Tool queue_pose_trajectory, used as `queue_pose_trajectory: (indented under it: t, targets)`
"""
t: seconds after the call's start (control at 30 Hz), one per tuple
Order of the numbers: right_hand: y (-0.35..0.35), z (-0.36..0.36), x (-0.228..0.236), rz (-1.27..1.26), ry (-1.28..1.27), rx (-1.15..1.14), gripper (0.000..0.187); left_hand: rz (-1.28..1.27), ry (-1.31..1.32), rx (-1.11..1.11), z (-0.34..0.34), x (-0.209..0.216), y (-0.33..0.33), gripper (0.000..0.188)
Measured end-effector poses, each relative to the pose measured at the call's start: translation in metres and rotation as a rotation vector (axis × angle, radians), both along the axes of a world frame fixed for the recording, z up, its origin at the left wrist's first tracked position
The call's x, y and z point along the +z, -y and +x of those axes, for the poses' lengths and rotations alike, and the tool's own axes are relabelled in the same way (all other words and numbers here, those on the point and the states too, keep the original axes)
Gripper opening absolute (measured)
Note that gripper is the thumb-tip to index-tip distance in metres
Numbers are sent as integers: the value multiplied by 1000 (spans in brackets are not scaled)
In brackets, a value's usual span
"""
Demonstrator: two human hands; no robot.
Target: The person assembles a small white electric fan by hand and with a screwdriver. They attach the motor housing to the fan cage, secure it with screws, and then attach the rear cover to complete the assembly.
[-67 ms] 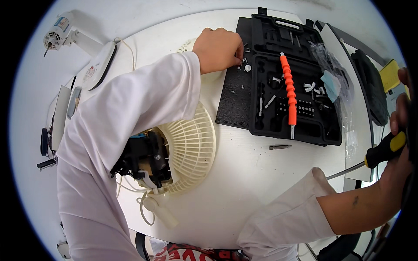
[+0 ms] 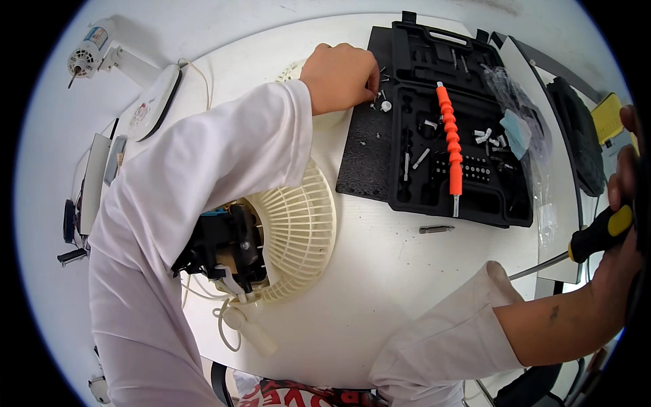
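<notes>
The white table [image 2: 366,292] carries the work. The left sleeve [image 2: 196,163] crosses it from the lower left, bent at the elbow, and covers part of the cream fan grille [image 2: 305,230]. The right sleeve [image 2: 454,332] enters at the lower edge, its bare forearm angled up toward the right rim.

The black tool case [image 2: 417,190] lies open right of centre. The grille is at left centre, with a black assembly [image 2: 237,241] in its opening, partly under the left sleeve. The black mat [image 2: 363,169] adjoins the case.

The left hand [image 2: 342,78] is back uppermost, fingers curled down at the mat's edge; its fingertips are largely hidden, so whether they pinch anything cannot be told. The right hand [image 2: 616,264], partly cut off by the dark rim, is wrapped around the black-and-yellow handle of a screwdriver [image 2: 593,241]. The shaft slants down-left; its tip is hidden behind the right sleeve.

Large red lettering on the shirt [image 2: 278,397] is cut off below. A motor [image 2: 87,54] at upper left bears a blue-and-white label, print too small to read.

Small screws [image 2: 381,95] lie on the mat just beside the left fingertips.
</notes>
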State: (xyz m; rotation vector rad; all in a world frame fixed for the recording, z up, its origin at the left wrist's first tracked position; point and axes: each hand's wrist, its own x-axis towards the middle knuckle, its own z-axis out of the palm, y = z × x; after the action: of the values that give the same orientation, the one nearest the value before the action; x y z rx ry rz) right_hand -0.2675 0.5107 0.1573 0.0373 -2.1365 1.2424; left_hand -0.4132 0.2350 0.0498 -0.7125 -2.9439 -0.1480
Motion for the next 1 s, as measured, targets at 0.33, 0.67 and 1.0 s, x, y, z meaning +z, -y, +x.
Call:
queue_pose_trajectory:
  t: [0.33,0.67,1.0]
  targets:
    - [-2,-2,-2,38,18,-6,31,55,-79,-51,-5,-7,7,8]
    - [-5,-6,-5,66,26,-12,32,98,-94,-64,-2,-5,6,7]
    - [-5,-9,-6,99,30,-14,34,9,-30,-68,2,1,5,7]
